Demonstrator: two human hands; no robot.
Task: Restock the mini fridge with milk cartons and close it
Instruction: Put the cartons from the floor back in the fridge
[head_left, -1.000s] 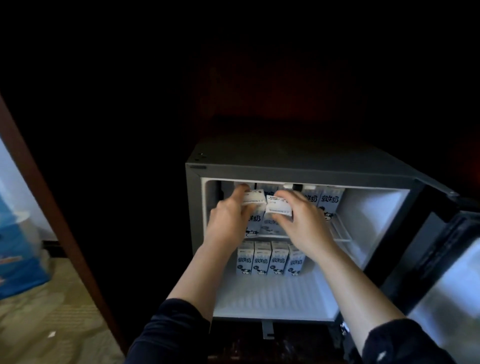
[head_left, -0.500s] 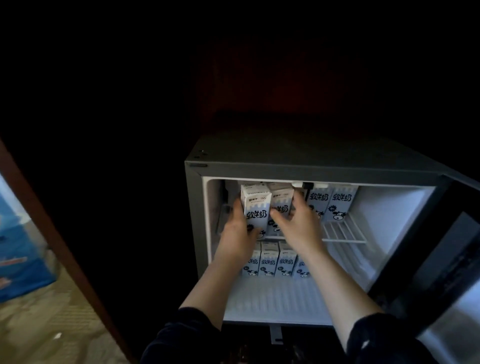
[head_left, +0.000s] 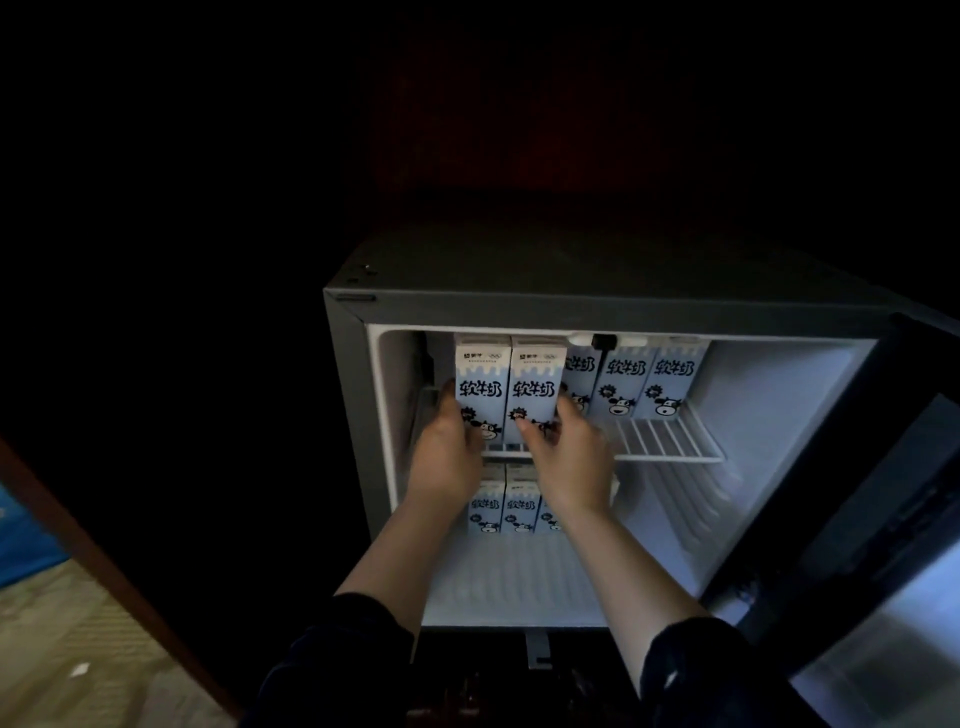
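Two cartons (head_left: 480, 384) now upright on shelf (head_left: 670, 447) — left hand (head_left: 447, 460), right hand (head_left: 571, 467) gripping.

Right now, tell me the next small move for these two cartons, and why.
Probably slide both back, then let go. The left hand grips the left carton and the right hand the right carton; both stand upright near the front edge of the wire shelf, ahead of the back row of cartons.

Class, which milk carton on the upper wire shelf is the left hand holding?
The leftmost carton, front row; the left hand grips its lower part, the right hand its neighbour.
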